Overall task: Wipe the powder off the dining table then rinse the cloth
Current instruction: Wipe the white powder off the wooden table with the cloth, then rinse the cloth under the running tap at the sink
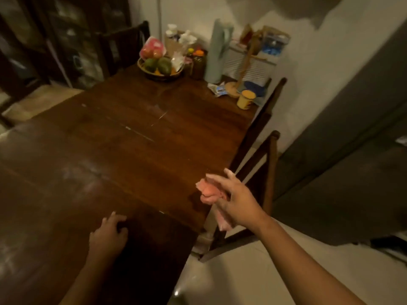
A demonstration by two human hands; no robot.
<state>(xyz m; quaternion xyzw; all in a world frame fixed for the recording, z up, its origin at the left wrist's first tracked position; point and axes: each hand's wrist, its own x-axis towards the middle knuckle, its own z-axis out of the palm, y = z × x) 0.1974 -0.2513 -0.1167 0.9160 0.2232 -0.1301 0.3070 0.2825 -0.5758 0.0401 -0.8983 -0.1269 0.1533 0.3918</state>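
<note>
Dark wooden dining table (123, 155) takes up most of the shot, dim room, pale tiled floor (231, 278) on the right. Nearest the camera, the left hand (109, 235) rests palm down on the tabletop with the fingers loosely spread, nothing in it. Just past it the right hand (234, 202) hangs over the table's right edge, clamped on a bunched-up pink cloth (208, 192), with the index finger and thumb sticking out and a tail of the cloth dangling below the palm.

There's a faint whitish powder smear (72, 170) on the wood to the left, plus a few pale streaks further up near the middle. A wooden chair (267, 172) is tucked in tight against the right side, right next to the cloth hand.

At the far end it gets crowded: a fruit basket (159, 68) with green and red fruit, a couple of jars (198, 63), a tall pale green flask (218, 51), a yellow mug (245, 99) and a small packet (217, 89). Another dark chair (123, 45) stands behind that, in front of a dark cabinet. The packet has some print on it, way too blurry to read.
</note>
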